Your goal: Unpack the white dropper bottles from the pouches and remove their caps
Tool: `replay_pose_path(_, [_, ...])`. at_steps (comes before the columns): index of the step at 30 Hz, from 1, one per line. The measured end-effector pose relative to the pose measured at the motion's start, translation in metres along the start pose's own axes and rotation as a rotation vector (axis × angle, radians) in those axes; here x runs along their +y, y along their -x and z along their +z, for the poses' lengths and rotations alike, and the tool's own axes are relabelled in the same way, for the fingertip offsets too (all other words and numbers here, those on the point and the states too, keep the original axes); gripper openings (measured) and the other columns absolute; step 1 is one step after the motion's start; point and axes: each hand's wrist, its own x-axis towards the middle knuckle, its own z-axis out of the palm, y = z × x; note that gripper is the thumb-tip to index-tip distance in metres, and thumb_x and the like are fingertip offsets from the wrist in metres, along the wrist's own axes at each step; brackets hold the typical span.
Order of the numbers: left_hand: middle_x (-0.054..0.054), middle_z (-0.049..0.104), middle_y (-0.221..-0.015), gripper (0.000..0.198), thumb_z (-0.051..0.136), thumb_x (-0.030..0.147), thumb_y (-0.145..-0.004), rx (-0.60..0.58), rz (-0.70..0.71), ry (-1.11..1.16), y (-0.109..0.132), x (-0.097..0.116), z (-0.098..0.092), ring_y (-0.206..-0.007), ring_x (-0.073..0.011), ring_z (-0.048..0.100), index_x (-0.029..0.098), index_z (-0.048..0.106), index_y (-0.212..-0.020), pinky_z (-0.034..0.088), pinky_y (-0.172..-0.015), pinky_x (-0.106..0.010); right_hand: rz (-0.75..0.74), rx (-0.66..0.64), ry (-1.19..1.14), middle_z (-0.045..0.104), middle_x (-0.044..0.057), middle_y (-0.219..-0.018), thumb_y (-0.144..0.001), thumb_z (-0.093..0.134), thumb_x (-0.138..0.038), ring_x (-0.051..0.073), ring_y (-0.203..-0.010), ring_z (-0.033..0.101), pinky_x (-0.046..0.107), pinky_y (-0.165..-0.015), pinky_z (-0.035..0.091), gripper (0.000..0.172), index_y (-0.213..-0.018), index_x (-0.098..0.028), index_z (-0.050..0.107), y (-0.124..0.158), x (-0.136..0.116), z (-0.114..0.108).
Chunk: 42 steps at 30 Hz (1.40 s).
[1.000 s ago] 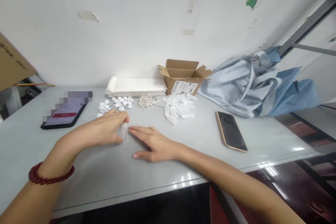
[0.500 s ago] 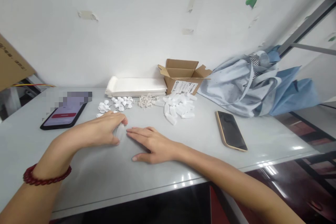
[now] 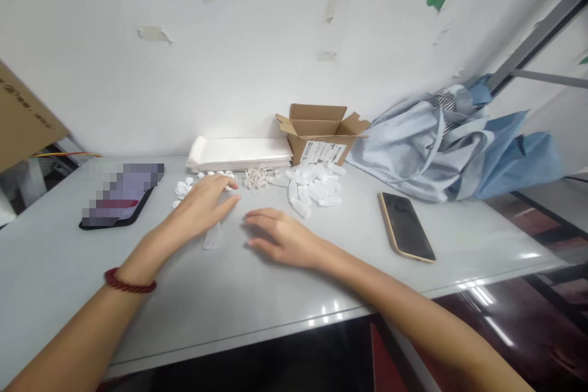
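My left hand (image 3: 204, 205), with its thumb and fingers apart, hovers in front of the white caps (image 3: 184, 186) and partly covers them. Under its palm side a clear plastic tube (image 3: 212, 237) lies on the grey table (image 3: 220, 312). To the right, my right hand (image 3: 285, 236) is empty, its fingers spread slightly and pointing left. Several translucent tubes (image 3: 316, 184) lie in a loose pile beyond it. Beside that pile sits a small heap of pale string-like pieces (image 3: 258, 177).
A white stack (image 3: 243, 152) and an open cardboard box (image 3: 321, 141) stand along the wall. One phone (image 3: 124, 196) lies at the left, another phone (image 3: 407, 226) at the right. Blue fabric bags (image 3: 427, 147) fill the back right.
My left hand has moved up and to the right, away from the clear tube, which now lies free. My right hand has shifted right and slightly up.
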Motion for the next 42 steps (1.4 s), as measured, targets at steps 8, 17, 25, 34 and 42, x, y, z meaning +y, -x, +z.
replay_pose_path(8, [-0.014, 0.058, -0.12, 0.039, 0.032, 0.021, -0.09, 0.149, 0.154, -0.037, -0.026, -0.011, 0.039, -0.111, -0.0282, 0.046, 0.01, 0.061, -0.113, 0.04, -0.097, -0.044, 0.552, 0.06, 0.488, 0.064, 0.012, -0.102, -0.088, 0.051, -0.017, 0.023, -0.098, 0.058, 0.03, -0.073, 0.045, 0.017, -0.101, -0.013, 0.062, 0.003, 0.02, -0.045])
replay_pose_path(17, [-0.011, 0.053, -0.132, 0.048, 0.029, 0.013, -0.088, 0.07, 0.184, -0.017, -0.036, -0.019, 0.043, -0.12, -0.027, 0.04, 0.014, 0.055, -0.129, 0.036, -0.103, -0.047, 0.627, -0.058, 0.568, 0.067, 0.012, -0.1, -0.089, 0.054, -0.027, 0.024, -0.097, 0.058, 0.03, -0.067, 0.043, 0.022, -0.106, -0.014, 0.06, 0.002, 0.015, -0.049])
replay_pose_path(25, [-0.011, 0.055, -0.129, 0.046, 0.033, 0.01, -0.085, 0.091, 0.21, -0.058, -0.033, -0.014, 0.04, -0.117, -0.0281, 0.041, 0.013, 0.058, -0.123, 0.038, -0.101, -0.046, 0.638, -0.09, 0.605, 0.065, 0.013, -0.105, -0.087, 0.056, -0.023, 0.025, -0.101, 0.058, 0.03, -0.068, 0.045, 0.022, -0.107, -0.014, 0.059, 0.002, 0.015, -0.048])
replay_pose_path(34, [-0.012, 0.057, -0.125, 0.041, 0.034, 0.017, -0.088, 0.186, 0.167, -0.008, -0.026, 0.004, 0.024, -0.118, -0.027, 0.042, 0.011, 0.058, -0.121, 0.038, -0.102, -0.044, 0.642, -0.107, 0.631, 0.064, 0.014, -0.102, -0.086, 0.058, -0.025, 0.027, -0.098, 0.059, 0.031, -0.065, 0.046, 0.019, -0.099, -0.013, 0.064, 0.002, 0.015, -0.043])
replay_pose_path(42, [-0.008, 0.055, -0.127, 0.036, 0.041, 0.022, -0.088, 0.316, 0.163, -0.006, -0.016, 0.017, 0.009, -0.121, -0.0257, 0.042, 0.017, 0.057, -0.12, 0.036, -0.104, -0.042, 0.609, -0.106, 0.642, 0.063, 0.015, -0.103, -0.086, 0.057, -0.023, 0.028, -0.102, 0.057, 0.031, -0.066, 0.047, 0.019, -0.1, -0.012, 0.065, 0.004, 0.013, -0.04])
